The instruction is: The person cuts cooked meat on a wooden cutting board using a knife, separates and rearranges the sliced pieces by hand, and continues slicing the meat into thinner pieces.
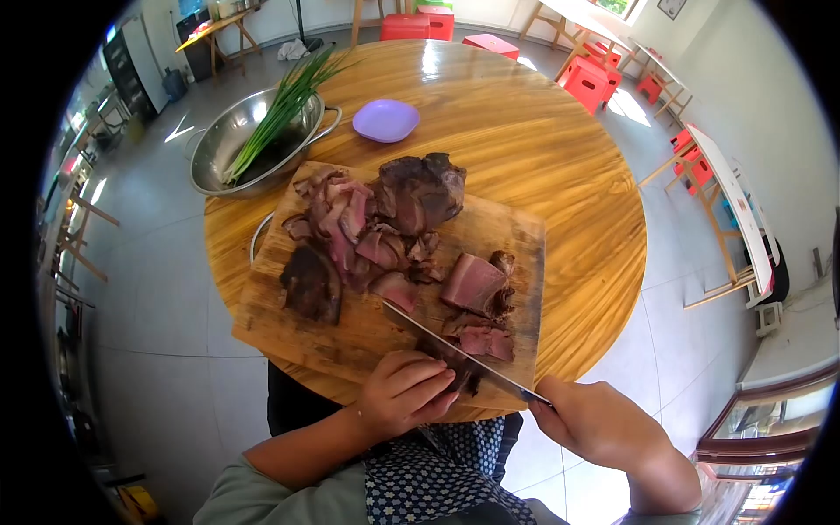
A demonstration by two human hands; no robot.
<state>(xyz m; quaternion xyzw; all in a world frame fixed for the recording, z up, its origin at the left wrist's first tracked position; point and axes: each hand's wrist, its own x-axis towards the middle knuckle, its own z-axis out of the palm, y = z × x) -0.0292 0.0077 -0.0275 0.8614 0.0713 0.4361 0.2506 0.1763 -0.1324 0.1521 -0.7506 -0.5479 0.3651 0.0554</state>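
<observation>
My right hand (599,424) is closed round the handle of a kitchen knife (468,353), its long blade slanting up and left across the near part of the cutting board (341,354). Beside the blade, my left hand (407,394) has its fingers bent together on a dark piece of meat, mostly hidden by the fingers and blade. Sliced pink meat (341,214) is heaped at the board's far left. Around it lie a large dark chunk (423,192), a dark piece (311,284) on the left, a thick pink block (474,284) and smaller cut pieces (486,339) at right.
The board rests on a round wooden table (586,219). Behind it stand a metal bowl (206,166) with long green stalks (284,109) in it, and a purple plate (386,121). Red stools (584,83) and white tables (731,192) are farther off.
</observation>
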